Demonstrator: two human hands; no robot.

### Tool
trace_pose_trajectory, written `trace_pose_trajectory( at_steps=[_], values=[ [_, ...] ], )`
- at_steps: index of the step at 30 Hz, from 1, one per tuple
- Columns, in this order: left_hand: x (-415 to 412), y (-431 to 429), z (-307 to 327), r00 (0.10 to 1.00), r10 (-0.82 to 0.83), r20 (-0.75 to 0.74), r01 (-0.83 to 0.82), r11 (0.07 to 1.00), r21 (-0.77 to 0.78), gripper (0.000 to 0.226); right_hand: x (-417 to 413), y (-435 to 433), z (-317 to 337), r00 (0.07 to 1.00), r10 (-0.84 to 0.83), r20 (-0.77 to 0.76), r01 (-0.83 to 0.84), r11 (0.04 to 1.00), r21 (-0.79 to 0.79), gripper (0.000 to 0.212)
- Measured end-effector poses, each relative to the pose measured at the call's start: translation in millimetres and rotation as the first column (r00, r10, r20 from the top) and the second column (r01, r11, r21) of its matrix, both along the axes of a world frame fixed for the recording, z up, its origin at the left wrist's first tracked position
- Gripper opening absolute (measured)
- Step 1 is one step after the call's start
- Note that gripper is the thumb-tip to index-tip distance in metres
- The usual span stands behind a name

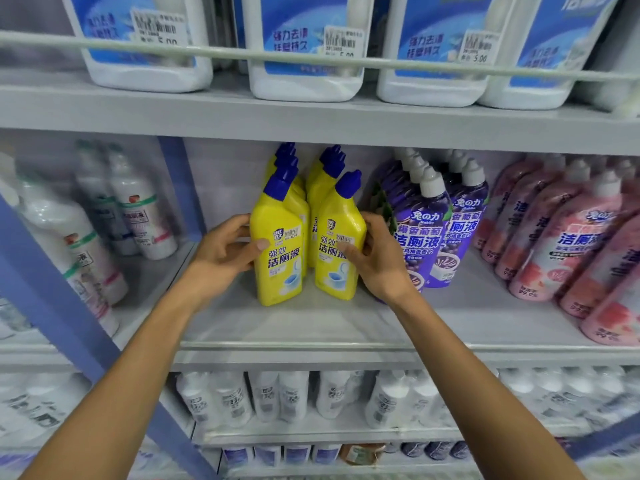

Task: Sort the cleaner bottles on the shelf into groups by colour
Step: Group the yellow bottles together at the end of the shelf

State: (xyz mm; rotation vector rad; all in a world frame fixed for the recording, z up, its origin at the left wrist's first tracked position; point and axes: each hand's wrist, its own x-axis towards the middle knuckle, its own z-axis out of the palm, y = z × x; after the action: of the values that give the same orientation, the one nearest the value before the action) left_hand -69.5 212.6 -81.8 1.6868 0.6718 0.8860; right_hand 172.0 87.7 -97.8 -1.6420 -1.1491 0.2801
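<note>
Yellow, stiff, slick, probably liquid-heavy: left toilet-cleaner bottle [277, 258] clasped mid-body in left hand [227, 252], right bottle [337, 247] in right hand [379, 259].

The left forearm [138, 358] and right forearm [467, 358], both bare, rise from the bottom corners and converge toward the middle. The left hand [225, 252] grips a yellow bottle [277, 258] from its left side, with the thumb laid across the front and the fingers curled round the far edge. The right hand [379, 261] grips a second yellow bottle [337, 271] just beside the first, with the thumb on the label and the fingers wrapped round the right edge. The wrists sit roughly level, palms facing each other, with the two bottles between them.
</note>
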Motion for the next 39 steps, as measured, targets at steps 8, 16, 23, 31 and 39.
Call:
trace_pose_trajectory(
  at_steps=[8,16,23,31,39],
  values=[
    [17,3,-16,1.000,0.004,-0.018,-0.003,0.995,0.104,0.054,-12,15,3,0.997,0.011,0.075,-0.012,1.000,0.007,0.069],
    [48,2,-42,0.993,0.093,0.073,-0.094,0.996,0.004,0.073,-20,27,-2,0.996,0.023,-0.084,-0.020,0.999,0.035,0.071],
    [62,31,-13,0.953,0.208,0.220,-0.114,0.919,-0.377,0.081,0,61,13,0.885,-0.015,-0.465,0.059,0.995,0.081,0.074],
    [86,55,-8,0.962,0.090,0.258,0.053,0.865,-0.499,0.071,12,95,7,0.695,0.009,-0.719,0.059,0.996,0.070,0.046],
    [84,78,-21,0.961,0.176,0.215,-0.038,0.850,-0.525,0.071,19,109,-3,0.634,0.025,-0.773,0.026,0.998,0.054,0.044]
  ],
)
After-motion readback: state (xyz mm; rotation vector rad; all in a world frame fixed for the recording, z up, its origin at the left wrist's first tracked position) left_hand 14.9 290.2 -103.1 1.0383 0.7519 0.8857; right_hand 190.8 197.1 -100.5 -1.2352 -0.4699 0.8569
